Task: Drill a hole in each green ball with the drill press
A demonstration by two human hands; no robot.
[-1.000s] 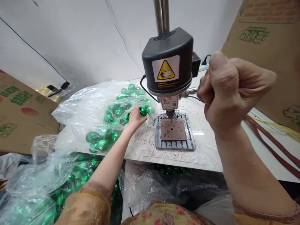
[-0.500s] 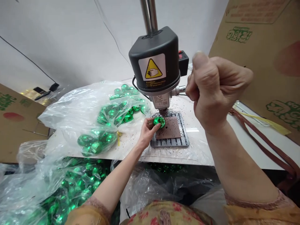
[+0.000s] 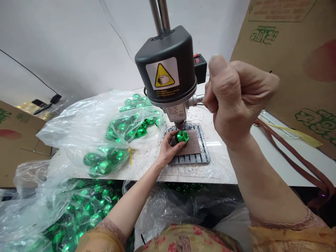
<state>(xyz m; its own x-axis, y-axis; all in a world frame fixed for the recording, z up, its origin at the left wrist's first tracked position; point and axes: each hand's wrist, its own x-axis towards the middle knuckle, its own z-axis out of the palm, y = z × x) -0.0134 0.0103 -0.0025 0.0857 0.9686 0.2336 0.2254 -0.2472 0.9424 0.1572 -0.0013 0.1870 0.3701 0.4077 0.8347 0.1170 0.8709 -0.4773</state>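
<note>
My left hand is closed, with thumb and fingers around a shiny green faceted ball. The ball sits over the brown board on the grey slotted base, right below the chuck of a small black drill press. Any drill bit under the chuck is hidden from me. My right hand is raised beside the machine, its fingers wrapped round the feed lever. Only the lever's metal root shows; the grip is covered by the hand.
Clear plastic bags of green balls lie on the white table at left, and more balls are bagged below its edge. Dark shavings dot the base. Cardboard boxes flank the table; a brown strap lies at right.
The green ball has shifted right over the board with my left hand, from left of the chuck to beneath it. My right hand stays on the lever. The view has swung slightly.
</note>
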